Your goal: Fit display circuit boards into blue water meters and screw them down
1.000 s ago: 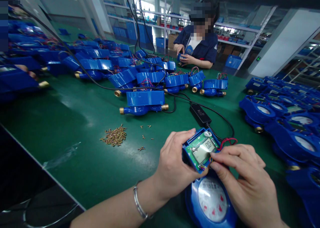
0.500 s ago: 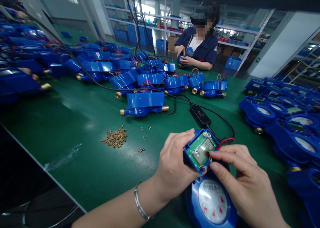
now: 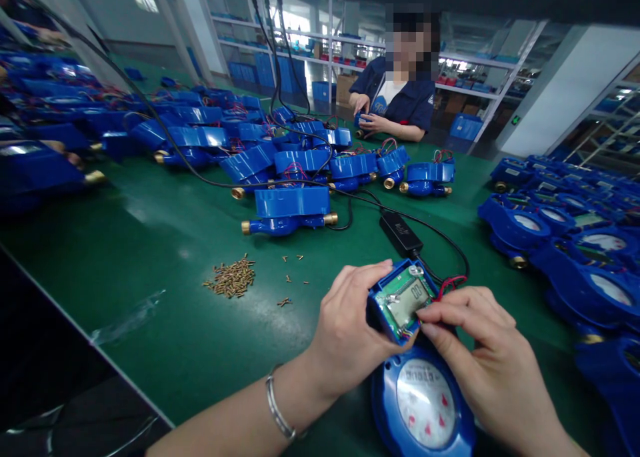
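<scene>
A blue water meter with a round white dial is tilted toward me at the bottom of the view. On its upper part, an open blue housing holds a green circuit board with a small LCD. My left hand is wrapped round the housing's left side and lower edge. Thumb and forefinger of my right hand are pinched at the board's lower right corner, on thin coloured wires mostly covered by the fingers. Red wires stick out above the right hand.
Small brass screws lie in a pile on the green table, a few scattered beside it. More blue meters stand behind and to the right. A black cable box lies close by. Across the table sits a co-worker holding a blue part.
My right fingertips have pushed slightly down and left at the board's corner. The coloured wires there show less than before. My left hand keeps its hold with the housing barely shifted.
</scene>
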Action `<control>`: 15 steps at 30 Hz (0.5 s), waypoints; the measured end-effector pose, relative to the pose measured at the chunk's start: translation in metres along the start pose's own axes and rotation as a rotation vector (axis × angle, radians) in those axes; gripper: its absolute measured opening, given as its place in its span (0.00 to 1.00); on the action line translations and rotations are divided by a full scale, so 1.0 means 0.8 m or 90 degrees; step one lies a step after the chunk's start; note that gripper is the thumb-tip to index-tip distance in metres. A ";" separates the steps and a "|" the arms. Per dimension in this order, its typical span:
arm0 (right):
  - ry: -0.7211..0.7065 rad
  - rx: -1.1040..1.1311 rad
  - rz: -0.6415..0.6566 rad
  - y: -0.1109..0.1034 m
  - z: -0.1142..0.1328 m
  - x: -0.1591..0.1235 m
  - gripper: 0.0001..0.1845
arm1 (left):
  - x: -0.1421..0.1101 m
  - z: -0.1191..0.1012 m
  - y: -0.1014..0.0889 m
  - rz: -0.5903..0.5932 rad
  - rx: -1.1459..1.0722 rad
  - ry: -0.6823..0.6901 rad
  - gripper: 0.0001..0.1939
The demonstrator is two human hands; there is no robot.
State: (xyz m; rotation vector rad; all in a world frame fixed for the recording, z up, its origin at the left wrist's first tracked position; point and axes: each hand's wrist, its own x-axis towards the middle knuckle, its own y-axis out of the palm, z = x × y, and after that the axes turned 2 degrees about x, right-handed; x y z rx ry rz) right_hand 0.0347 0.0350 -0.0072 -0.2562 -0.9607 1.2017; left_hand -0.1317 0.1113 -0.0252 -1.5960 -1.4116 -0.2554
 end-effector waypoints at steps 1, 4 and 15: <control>0.003 -0.004 0.007 -0.001 0.000 0.000 0.04 | 0.000 0.001 -0.001 0.008 -0.001 -0.001 0.32; 0.000 -0.040 0.026 -0.004 0.000 0.001 0.05 | 0.003 0.003 -0.003 0.032 -0.015 0.004 0.33; -0.308 -0.229 0.063 0.003 -0.026 0.028 0.10 | 0.004 0.025 -0.013 0.045 -0.071 0.095 0.32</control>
